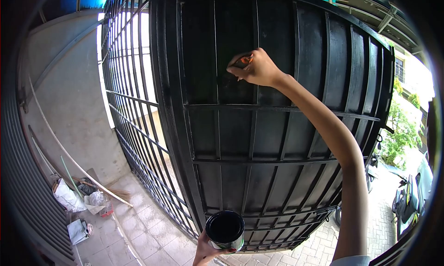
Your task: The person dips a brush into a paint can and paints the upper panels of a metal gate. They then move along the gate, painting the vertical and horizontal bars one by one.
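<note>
A can of black paint (225, 226) is held upright in my left hand (206, 251), whose fingers wrap round its lower side. Dark paint fills the view into its mouth; the level is hard to make out. My right hand (262, 70) is raised against the upper part of a black metal gate panel (233, 133). It is closed on a paintbrush (246, 59) with an orange-and-dark handle; the bristles are hidden against the dark metal. Vertical ribs and horizontal bars cross the panel, which has a glossy black surface.
Black barred fencing (134, 88) adjoins the panel on the left, before a grey wall (76, 99). A long pole (64, 145), a broom (118, 193) and white bags (68, 195) are at lower left. Motorbikes (407, 203) stand outside at right.
</note>
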Demonstrator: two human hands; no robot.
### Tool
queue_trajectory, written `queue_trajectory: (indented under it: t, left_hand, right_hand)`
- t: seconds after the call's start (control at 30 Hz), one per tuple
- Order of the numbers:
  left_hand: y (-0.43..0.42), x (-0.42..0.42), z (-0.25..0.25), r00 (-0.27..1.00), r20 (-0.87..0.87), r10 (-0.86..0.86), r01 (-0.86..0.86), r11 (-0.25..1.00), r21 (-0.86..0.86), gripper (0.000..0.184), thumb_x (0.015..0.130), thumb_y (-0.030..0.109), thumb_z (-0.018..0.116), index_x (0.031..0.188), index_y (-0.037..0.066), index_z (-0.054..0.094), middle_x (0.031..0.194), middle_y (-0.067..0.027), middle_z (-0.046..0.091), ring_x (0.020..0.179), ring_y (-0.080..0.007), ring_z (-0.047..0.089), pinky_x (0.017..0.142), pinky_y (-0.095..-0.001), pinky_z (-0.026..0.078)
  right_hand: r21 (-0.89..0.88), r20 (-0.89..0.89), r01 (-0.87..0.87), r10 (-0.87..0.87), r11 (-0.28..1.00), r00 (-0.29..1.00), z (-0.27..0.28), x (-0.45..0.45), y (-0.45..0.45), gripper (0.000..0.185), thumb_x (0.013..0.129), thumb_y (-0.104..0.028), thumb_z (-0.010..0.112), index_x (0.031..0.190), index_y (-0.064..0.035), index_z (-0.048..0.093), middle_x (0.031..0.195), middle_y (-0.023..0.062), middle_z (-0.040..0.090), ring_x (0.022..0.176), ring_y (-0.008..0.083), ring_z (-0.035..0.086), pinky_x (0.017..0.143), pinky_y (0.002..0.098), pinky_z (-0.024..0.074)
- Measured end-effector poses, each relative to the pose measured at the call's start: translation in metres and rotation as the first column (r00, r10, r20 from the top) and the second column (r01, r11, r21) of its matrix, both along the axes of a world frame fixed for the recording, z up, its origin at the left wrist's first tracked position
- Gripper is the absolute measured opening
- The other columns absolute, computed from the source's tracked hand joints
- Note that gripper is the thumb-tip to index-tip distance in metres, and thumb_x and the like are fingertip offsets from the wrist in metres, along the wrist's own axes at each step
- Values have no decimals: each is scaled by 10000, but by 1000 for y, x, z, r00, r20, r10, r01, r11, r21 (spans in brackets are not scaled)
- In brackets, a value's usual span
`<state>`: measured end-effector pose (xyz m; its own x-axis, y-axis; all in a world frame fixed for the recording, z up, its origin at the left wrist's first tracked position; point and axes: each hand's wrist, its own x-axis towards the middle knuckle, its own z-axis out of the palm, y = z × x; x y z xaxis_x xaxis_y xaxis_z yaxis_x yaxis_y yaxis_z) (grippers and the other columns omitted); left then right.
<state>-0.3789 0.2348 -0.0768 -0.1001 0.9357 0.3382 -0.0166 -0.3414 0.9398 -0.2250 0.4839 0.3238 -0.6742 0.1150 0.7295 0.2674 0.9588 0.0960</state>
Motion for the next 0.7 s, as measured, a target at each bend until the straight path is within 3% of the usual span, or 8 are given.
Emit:
queue_trajectory:
  t: [0.07,0.1,0.2,0.33,0.4,0.53,0.57,0.7]
  left_hand:
    - [3,0,-2,1000,-1,-1,1,1000,-8,1045,412,244,963,1290,14,444,1212,-114,575,1157,-219,542,1025,-388,414]
    - [5,1,-4,1000,3,-6,6,1000,-22,1048,410,242,963,1290,14,443,1212,-114,575,1156,-220,544,1024,-387,416]
    - [9,4,-6,1000,4,-24,24,999,-40,1052,403,234,964,1290,14,443,1211,-116,577,1153,-223,548,1021,-385,420]
    - [7,4,0,999,-31,-16,15,999,-32,1045,397,229,965,1283,17,454,1204,-116,584,1147,-223,553,1020,-383,419]
    - [4,4,2,1000,-28,-7,6,999,-46,1036,398,230,965,1277,16,461,1198,-115,589,1144,-221,554,1019,-382,419]
    - [2,5,3,1000,1,-4,4,998,-70,1021,401,233,964,1268,13,472,1183,-113,599,1135,-213,560,1010,-377,427]
    - [2,5,4,1000,-1,-2,2,997,-71,1019,400,234,964,1266,13,474,1180,-112,601,1132,-210,562,1007,-376,431]
    - [0,-2,-2,1000,28,0,1,1000,-14,1012,399,216,963,1263,14,477,1173,-111,607,1117,-206,573,990,-369,448]
  right_hand:
    - [-88,11,-55,56,995,998,-6,3,-3,146,836,-164,660,845,-19,668,602,83,664,581,167,683,586,244,533]
    - [-163,45,-55,63,985,997,-7,3,-5,131,837,-101,663,860,29,672,656,76,651,618,139,679,597,247,568]
    - [-153,116,-1,19,988,993,-6,10,0,130,839,-112,652,833,16,674,637,69,655,597,143,677,591,241,560]
    - [-83,307,224,-189,971,933,22,22,-5,144,843,-140,629,787,-13,667,595,52,646,560,137,669,571,235,539]
    - [-27,291,335,-313,942,904,34,22,-21,146,841,-142,628,796,-9,667,603,59,648,559,139,669,579,242,542]
    - [-42,397,149,-120,988,910,18,7,-22,154,832,-163,640,810,-13,661,618,68,650,574,149,672,608,251,545]
    - [-56,448,262,-211,963,869,16,5,-22,147,831,-167,646,822,-22,663,610,70,653,587,157,675,624,256,544]
    - [132,390,382,-403,915,828,31,9,-23,124,835,-158,643,832,-37,671,590,85,653,588,170,674,644,276,541]
